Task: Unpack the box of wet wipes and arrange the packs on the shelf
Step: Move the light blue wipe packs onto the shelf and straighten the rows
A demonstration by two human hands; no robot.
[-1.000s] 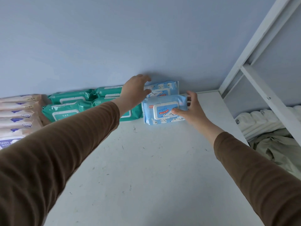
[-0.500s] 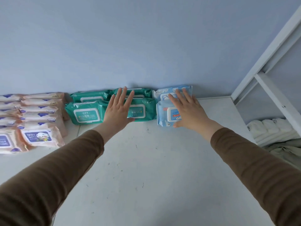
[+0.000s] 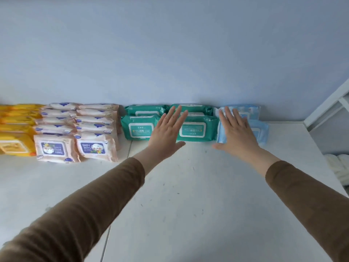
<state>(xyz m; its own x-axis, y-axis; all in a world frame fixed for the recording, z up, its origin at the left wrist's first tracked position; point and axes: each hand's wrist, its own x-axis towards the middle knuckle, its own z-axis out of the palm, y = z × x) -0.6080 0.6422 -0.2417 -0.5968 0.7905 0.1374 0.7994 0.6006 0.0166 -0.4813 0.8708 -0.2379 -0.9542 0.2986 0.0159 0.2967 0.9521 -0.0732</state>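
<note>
Head view: both hands reach out flat over the row of packs at mid-frame.
Left hand: fingers straight and spread, palm over the seam between the two front teal plastic wet-wipe packs; holds nothing.
Right hand: fingers straight and spread, lying on the pale blue plastic wet-wipe packs; no grip.
Task things: packs sit in a line along the blue back wall on the white shelf board; peach baby-wipe packs and yellow wipe packs fill the left of the frame.
Step in hand: judged as squaring up placed packs, not carrying one.
Next move: likely fetching another pack; the box is out of sight.
Edges: white shelf upright bounds the right; blue packs lie near it.
Open room: bare board in the lower frame and right of the blue packs.
</note>
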